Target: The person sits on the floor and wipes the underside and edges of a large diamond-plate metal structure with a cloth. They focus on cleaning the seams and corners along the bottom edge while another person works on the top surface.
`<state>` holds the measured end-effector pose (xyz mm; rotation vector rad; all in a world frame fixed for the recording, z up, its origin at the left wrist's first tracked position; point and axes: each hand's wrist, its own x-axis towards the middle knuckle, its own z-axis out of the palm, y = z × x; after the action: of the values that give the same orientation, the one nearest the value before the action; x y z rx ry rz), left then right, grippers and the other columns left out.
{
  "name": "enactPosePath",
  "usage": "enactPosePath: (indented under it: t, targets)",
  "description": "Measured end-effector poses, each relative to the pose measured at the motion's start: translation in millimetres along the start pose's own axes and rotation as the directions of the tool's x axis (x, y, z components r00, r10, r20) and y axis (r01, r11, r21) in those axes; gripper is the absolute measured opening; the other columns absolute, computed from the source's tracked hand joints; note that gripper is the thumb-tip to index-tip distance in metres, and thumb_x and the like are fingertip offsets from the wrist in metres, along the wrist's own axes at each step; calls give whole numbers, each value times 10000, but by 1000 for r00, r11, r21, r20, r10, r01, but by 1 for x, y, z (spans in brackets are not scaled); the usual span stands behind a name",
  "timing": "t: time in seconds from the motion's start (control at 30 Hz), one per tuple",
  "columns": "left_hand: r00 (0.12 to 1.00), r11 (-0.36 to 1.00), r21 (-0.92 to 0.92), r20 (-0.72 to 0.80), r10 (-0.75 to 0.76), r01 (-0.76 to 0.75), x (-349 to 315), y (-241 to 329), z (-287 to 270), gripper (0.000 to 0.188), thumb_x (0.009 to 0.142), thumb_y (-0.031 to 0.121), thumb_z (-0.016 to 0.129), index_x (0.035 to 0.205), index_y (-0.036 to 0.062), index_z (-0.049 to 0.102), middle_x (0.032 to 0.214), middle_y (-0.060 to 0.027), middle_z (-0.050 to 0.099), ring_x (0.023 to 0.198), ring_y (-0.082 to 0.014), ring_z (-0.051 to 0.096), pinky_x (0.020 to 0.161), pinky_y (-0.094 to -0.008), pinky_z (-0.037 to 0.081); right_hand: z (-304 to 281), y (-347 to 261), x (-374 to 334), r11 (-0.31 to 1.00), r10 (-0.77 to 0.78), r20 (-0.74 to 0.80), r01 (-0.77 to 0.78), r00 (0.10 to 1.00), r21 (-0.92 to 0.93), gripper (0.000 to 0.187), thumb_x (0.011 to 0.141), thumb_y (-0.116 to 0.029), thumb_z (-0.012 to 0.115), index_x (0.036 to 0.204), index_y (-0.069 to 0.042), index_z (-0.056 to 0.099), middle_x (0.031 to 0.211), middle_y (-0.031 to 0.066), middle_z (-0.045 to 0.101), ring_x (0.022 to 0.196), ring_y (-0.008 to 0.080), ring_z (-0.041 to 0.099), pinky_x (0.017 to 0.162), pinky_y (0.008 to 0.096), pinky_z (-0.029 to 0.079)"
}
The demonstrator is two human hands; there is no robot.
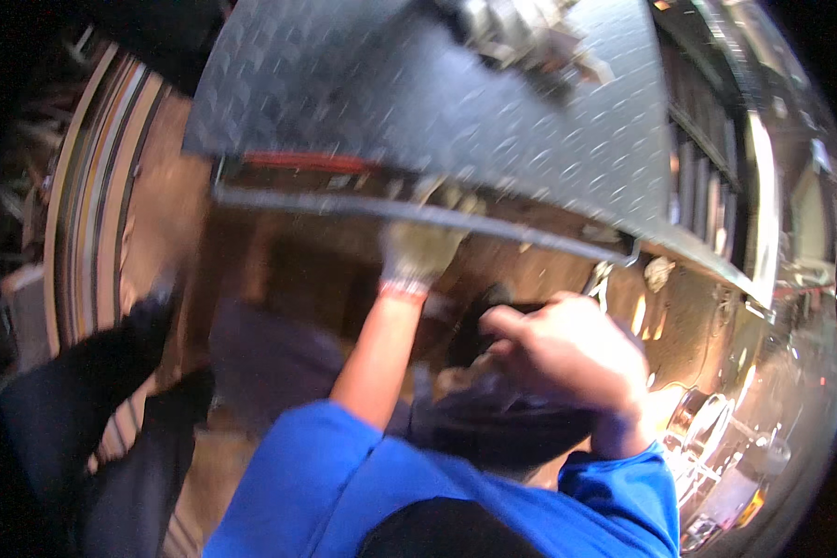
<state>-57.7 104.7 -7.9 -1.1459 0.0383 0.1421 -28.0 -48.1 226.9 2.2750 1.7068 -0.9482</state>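
My left hand point(420, 251), in a pale work glove with a red cuff, reaches to a grey metal bar point(316, 203) along the front of a checker-plate metal table point(344, 102). The bar crosses the glove, and its fingers are partly hidden and blurred, so their grip is unclear. A red strip point(307, 161) lies under the table's edge, left of that hand. My bare right hand point(572, 353) is held nearer to me and further right, over something dark. Motion smears its bent fingers, and I cannot make out whether they hold anything.
Blurred metal parts point(521, 37) lie on the tabletop at the far side. Long stacked strips point(93, 195) run along the left. A person's dark-trousered leg point(144, 465) is at lower left. Shiny round metalwork point(707, 418) stands at lower right, near a dark rack point(702, 158).
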Motion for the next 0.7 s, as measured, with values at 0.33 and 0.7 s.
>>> enactPosePath:
  t: [0.33, 0.7]
  targets:
    - [855, 166, -969, 74, -513, 183, -18, 36, 9, 313, 766, 459, 734, 905, 214, 598, 989, 56, 583, 1103, -191, 541, 1043, -503, 382, 3, 2, 10, 991, -90, -11, 91, 996, 94, 200, 932, -218, 584, 1074, -77, 598, 696, 204, 661, 709, 439, 668, 638, 545, 517]
    - [913, 505, 762, 297, 282, -404, -10, -4, -15, 272, 997, 304, 570, 1053, 80, 715, 1110, -97, 712, 1151, -262, 616, 1106, -481, 399, 9, -4, 4, 991, -90, -45, 94, 995, 97, 223, 896, -227, 614, 1062, -79, 609, 720, 200, 663, 709, 440, 662, 634, 539, 519]
